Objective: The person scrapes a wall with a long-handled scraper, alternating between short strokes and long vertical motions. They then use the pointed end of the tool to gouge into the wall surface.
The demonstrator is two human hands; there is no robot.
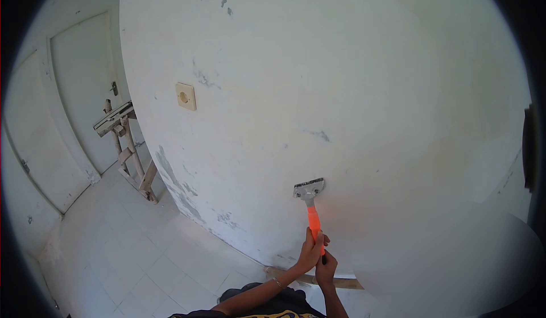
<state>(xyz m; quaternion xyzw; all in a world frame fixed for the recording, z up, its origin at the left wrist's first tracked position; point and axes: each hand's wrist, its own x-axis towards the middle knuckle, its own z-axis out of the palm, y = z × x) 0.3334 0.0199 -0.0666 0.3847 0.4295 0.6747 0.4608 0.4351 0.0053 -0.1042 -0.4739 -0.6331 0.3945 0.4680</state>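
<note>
A scraper (314, 218) with an orange handle and a wide grey metal head is held upright in front of the white wall (256, 119), its blade edge at or very near the surface. My left hand (310, 251) is wrapped round the lower part of the orange handle. Just below and to the right, my right hand (326, 269) is closed round the black end of the same handle. Grey patches of worn or peeling paint mark the wall around and to the left of the blade.
A cream wall socket (185, 96) is at the upper left of the wall. A wooden trestle (129, 147) stands on the tiled floor (136, 261) near white doors (85, 85). A wooden piece (347, 283) lies along the wall's foot.
</note>
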